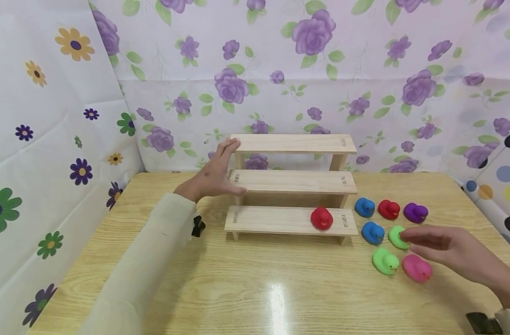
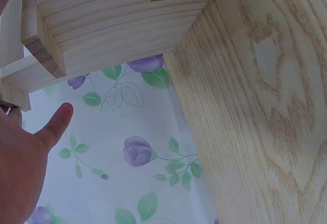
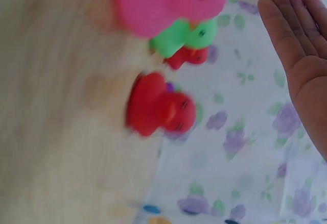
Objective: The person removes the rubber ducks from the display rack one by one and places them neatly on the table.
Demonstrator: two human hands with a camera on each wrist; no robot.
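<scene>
My left hand (image 1: 213, 177) is at the left end of a three-tier wooden shelf (image 1: 292, 181). Its fingertips touch the top board's corner, and its thumb lies along the middle board's front edge. One straight finger (image 2: 60, 124) stands out beside the boards in the left wrist view. My right hand (image 1: 460, 251), empty with fingers extended, hovers over a group of rubber ducks, partly covering a green duck (image 1: 397, 236). Nearby are a pink duck (image 1: 417, 268) and another green duck (image 1: 385, 261). In the right wrist view a red duck (image 3: 153, 106) appears, blurred.
On the lowest board sits a red duck (image 1: 321, 218). Right of the shelf are two blue ducks, one at the back (image 1: 365, 207) and one nearer (image 1: 373, 232), plus a red duck (image 1: 389, 210) and a purple duck (image 1: 415, 212). Flowered cloth (image 1: 175, 60) hangs behind the wooden table (image 1: 221, 288).
</scene>
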